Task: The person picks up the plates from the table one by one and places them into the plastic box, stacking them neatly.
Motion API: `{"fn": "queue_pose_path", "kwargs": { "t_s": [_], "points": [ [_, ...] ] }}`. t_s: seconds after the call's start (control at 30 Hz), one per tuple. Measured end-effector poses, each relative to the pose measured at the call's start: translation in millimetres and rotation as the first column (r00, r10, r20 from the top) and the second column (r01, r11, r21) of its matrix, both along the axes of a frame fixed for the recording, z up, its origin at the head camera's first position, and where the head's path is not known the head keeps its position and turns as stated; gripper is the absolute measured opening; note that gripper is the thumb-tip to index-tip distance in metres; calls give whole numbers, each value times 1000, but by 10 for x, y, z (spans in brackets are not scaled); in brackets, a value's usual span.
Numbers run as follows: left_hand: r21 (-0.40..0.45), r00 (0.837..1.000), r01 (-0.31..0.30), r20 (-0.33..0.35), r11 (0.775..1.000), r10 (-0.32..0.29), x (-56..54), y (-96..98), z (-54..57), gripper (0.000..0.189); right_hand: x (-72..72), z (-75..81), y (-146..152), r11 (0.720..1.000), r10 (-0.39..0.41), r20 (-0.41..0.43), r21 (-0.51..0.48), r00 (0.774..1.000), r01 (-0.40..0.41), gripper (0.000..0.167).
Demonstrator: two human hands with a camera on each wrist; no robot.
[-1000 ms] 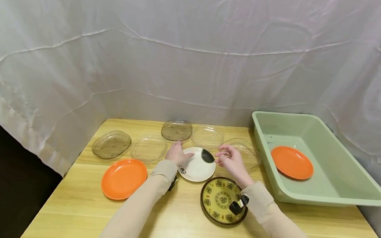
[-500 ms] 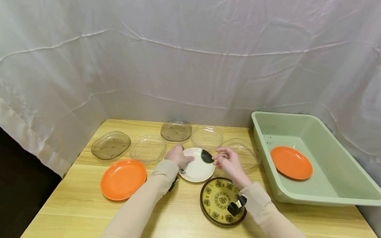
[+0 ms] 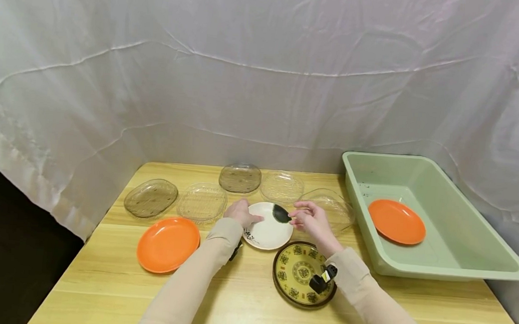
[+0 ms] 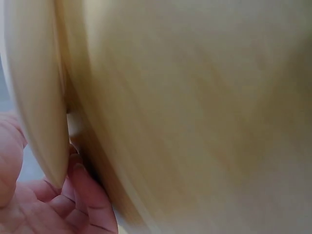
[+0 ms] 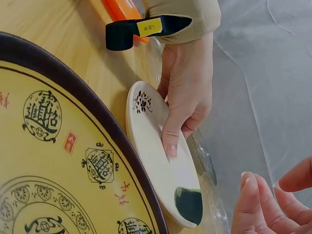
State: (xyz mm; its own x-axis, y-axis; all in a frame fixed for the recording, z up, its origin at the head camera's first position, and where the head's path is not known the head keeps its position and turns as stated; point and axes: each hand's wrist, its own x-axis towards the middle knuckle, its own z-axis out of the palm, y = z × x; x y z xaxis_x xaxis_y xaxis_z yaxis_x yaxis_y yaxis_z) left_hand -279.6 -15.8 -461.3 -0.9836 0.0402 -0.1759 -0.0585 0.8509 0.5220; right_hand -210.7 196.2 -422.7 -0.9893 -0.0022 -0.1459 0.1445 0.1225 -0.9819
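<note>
A small round white plate point(image 3: 265, 236), with a dark green patch and a floral print, is in my left hand point(image 3: 239, 213). The thumb point(image 5: 170, 141) lies across its upper face while the fingers point(image 4: 87, 195) curl under the rim. That side of the plate is raised above the wood in the left wrist view. My right hand point(image 3: 313, 223) hovers by the green-patched edge, fingers loosely bent and nothing between them. Below it is a yellow patterned plate point(image 3: 302, 271) with a dark brown rim, partly covered by the right wrist's camera.
An orange plate point(image 3: 167, 246) lies at the left. Behind are clear and smoky glass plates, including a smoky one point(image 3: 240, 177) and a clear one point(image 3: 330, 209) beside the tub. The green tub point(image 3: 455, 272) at the right holds another orange plate point(image 3: 397, 222).
My left hand and the white plate have shifted slightly toward me, and the plate's tilt has changed a little. The right hand came slightly closer to the plate's edge, then stayed nearly still.
</note>
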Motion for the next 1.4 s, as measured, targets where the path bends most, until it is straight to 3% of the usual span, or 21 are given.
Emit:
{"fn": "queue_pose_path", "kwargs": {
  "t_s": [0.3,0.53,0.73,1.03,1.4],
  "points": [
    [64,999,-5,42,998,2,67,-81,22,45,1,10,14,990,-23,47,-138,999,30,36],
    [137,999,-17,41,990,12,137,-138,59,49,1,12,9,987,-20,49,-155,999,27,37],
    [187,999,-35,39,982,28,125,-192,8,53,5,7,-6,986,-22,27,-164,999,26,36],
    [374,997,-70,60,925,51,131,-258,-77,37,2,13,-13,985,-40,8,-167,999,41,34],
    [442,999,-49,8,896,51,212,-284,-119,48,3,29,0,991,-57,-12,-122,998,55,42]
  ]
}}
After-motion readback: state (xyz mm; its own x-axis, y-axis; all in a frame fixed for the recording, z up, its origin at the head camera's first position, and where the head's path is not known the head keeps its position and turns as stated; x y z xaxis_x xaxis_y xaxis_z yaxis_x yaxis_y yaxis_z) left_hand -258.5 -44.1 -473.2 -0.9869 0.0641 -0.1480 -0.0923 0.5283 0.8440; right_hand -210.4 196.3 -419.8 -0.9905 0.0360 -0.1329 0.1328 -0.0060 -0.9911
